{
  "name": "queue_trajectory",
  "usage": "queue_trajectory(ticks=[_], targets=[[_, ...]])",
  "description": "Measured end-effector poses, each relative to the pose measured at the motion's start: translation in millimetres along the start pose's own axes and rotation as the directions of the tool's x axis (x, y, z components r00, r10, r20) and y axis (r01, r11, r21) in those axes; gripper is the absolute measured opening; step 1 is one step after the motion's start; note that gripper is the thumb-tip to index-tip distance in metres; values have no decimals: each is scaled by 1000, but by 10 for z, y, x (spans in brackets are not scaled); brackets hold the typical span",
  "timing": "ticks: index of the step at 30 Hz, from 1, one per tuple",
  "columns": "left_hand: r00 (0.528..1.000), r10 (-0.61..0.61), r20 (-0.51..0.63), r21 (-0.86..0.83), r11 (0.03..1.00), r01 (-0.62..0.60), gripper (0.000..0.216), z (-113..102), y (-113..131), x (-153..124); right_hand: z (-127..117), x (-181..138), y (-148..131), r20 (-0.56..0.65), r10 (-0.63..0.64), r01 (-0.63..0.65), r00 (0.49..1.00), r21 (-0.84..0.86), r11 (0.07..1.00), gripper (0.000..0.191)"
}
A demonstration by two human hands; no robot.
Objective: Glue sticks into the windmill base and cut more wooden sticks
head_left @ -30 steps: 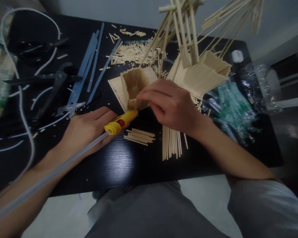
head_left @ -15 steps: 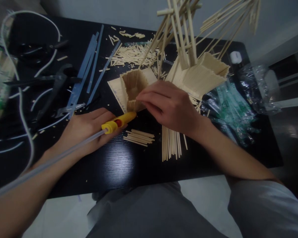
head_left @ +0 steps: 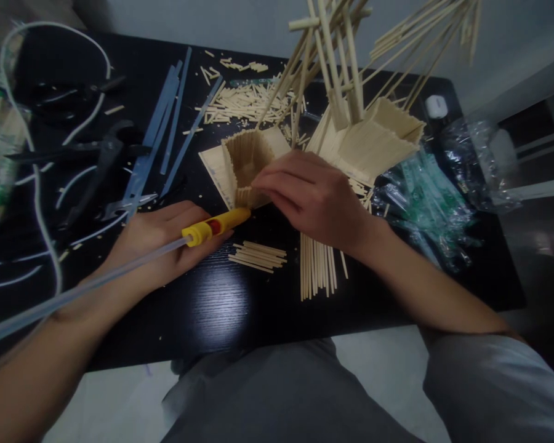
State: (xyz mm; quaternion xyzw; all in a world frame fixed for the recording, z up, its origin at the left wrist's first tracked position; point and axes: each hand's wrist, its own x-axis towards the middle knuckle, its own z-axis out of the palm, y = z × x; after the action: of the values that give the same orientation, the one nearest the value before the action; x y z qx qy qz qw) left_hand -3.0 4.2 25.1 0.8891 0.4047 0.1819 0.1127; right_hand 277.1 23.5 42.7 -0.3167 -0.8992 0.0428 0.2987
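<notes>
My left hand is closed round a yellow glue gun with a long clear glue stick trailing out behind it. The gun's tip sits at the near edge of a small open box made of thin wooden sticks. My right hand rests curled over that box's near right side, its fingers pressed on the wall. Just right of it stands a larger stick model with long sticks rising from it.
The black table carries short cut sticks, a row of long sticks, a heap of offcuts, blue strips, pliers, white cable and crumpled plastic wrap. My grey-clad lap lies below the table's edge.
The glue gun and my left hand have slid slightly left and back along the table. My right hand stays on the small box.
</notes>
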Motion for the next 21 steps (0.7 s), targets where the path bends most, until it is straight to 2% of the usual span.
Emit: queue_trajectory(ticks=[12, 21], targets=[[998, 47, -29, -17, 999, -48, 29, 8, -13, 16, -23, 12, -16, 25, 18, -17, 1000, -13, 1000, 25], [1000, 2, -31, -21, 1000, -3, 32, 5, -1, 5, -14, 12, -17, -1, -2, 2, 1000, -13, 1000, 27]])
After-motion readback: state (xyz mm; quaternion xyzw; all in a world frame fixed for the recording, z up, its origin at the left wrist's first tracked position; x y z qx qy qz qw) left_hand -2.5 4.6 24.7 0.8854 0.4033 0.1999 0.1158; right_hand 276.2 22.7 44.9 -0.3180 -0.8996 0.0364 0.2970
